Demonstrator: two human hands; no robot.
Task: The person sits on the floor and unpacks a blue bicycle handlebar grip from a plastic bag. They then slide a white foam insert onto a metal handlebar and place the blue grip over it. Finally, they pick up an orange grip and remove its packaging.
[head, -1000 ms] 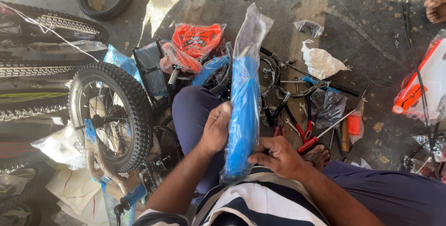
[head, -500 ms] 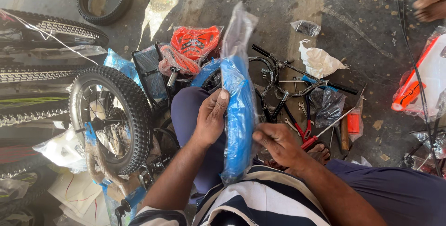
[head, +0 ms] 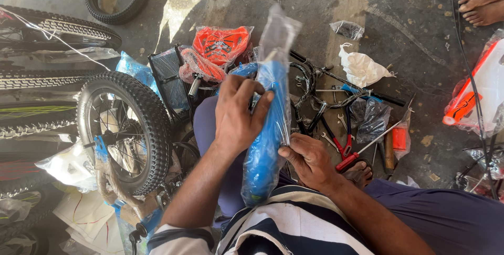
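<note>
A long curved blue bicycle part [head: 266, 145] wrapped in clear plastic stands upright in front of my chest. My left hand [head: 236, 113] grips its upper half, fingers wrapped over the plastic. My right hand [head: 310, 160] holds the lower right side, pinching the wrapping. The loose end of the clear bag sticks up above the part.
A small spoked wheel with a knobby tyre [head: 126, 131] stands at my left. Red wrapped parts [head: 218, 48], a black handlebar [head: 310, 92], red-handled pliers [head: 344, 145], a screwdriver [head: 370, 147] and a white bag [head: 362, 68] lie on the concrete floor. Another person's bare feet [head: 480, 6] are at top right.
My left hand has slid up the wrapped blue part and closed over it. My right hand has shifted lower on its right side.
</note>
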